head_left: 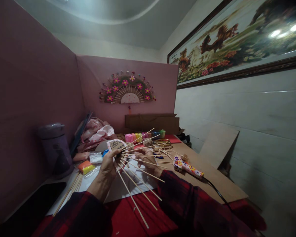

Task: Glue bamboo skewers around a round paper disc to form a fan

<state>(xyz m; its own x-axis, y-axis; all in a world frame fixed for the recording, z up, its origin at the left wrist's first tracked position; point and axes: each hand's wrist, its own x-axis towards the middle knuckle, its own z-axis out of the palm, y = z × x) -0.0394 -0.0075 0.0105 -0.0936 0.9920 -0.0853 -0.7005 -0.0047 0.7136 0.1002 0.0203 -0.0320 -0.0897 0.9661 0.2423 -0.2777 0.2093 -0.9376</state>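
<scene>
My left hand (109,166) is closed on the edge of a small half-round cardboard piece (116,145) with printing on it. Thin wooden sticks (138,171) spread from this piece like the ribs of a fan, several pointing right and down toward me. Behind the sticks, my right hand (148,161) has its fingers bent in among them and seems to pinch one; the sticks partly cover its fingertips. White paper (113,194) lies on the table below both hands. A flower-patterned glue gun (186,167) rests to the right of my right hand.
A lilac tumbler (55,149), loose sticks (70,191) and orange and yellow packets (86,167) are on the left. Pink cloth (96,131) is heaped behind. Coloured clay packs (138,136) and twine (148,142) stand at the back. A finished-looking flowered fan (129,89) hangs on the pink panel.
</scene>
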